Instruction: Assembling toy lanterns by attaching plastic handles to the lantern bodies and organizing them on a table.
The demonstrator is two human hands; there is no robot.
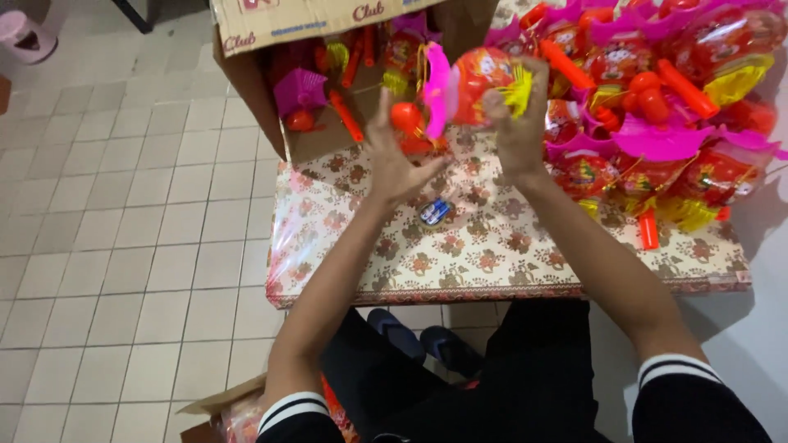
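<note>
My right hand (515, 123) grips a round orange lantern toy (476, 78) with a pink frilled rim and a yellow tassel, held up above the floral-covered table (492, 246). My left hand (394, 160) is raised just beside it, fingers spread, touching the toy's lower orange part near the pink rim. Both forearms reach out from black sleeves with white striped cuffs.
An open cardboard box (271, 82) at the table's back left holds several pink, orange and yellow parts. A big pile of finished lantern toys (657, 98) fills the back right. A small blue and white roll (435, 212) lies on the table. Another box (222, 410) sits on the tiled floor.
</note>
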